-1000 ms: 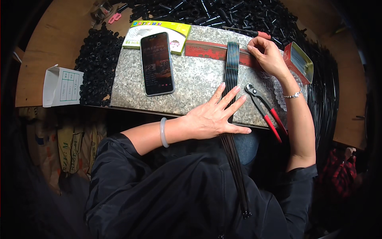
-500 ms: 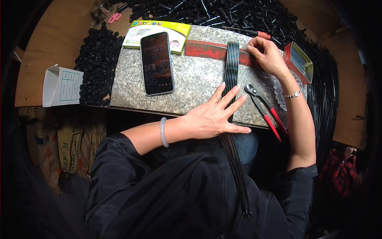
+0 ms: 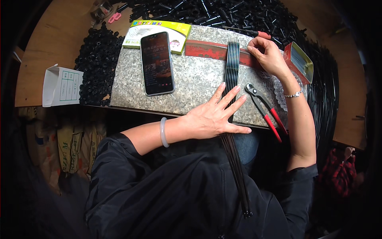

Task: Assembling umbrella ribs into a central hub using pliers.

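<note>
My left hand (image 3: 211, 117) lies palm down with fingers spread across a row of thin black rods (image 3: 232, 67). The rods sit side by side on a speckled stone-look board, and their lower ends hang over its front edge onto my lap. Beneath their far ends runs a worn red metal strip (image 3: 203, 50). My right hand (image 3: 266, 57) is beside the rods' far tips, above the strip's right part, thumb and forefinger pinched together. Whatever sits in that pinch is too small to make out. Red-handled pincers (image 3: 266, 111) rest to the right of my left hand.
A phone (image 3: 157, 63) leans against a green and white box (image 3: 179, 30). Black small parts (image 3: 99, 59) are heaped at left, beside a white carton (image 3: 63, 85). A red tin (image 3: 298, 63) holds thin pieces. A red-handled screwdriver (image 3: 262, 35) and black tubes (image 3: 223, 14) lie behind.
</note>
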`<action>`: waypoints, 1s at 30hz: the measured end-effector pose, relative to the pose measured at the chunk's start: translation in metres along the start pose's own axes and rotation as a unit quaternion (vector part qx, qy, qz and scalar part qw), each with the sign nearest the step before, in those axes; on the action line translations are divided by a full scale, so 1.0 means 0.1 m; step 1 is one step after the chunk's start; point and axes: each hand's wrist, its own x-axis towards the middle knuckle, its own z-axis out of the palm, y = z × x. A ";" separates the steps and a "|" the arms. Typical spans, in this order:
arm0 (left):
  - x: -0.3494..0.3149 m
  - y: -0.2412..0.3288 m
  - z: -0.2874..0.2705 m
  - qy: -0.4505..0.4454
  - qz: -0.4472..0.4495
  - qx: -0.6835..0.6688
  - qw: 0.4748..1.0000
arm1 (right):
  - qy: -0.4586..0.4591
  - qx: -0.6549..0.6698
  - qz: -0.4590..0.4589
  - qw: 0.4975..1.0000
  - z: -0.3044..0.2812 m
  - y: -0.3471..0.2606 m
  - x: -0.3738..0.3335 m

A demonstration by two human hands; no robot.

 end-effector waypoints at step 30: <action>-0.01 0.00 -0.01 -0.003 -0.006 -0.032 0.999 | 0.024 0.029 -0.009 0.999 0.06 0.07 0.05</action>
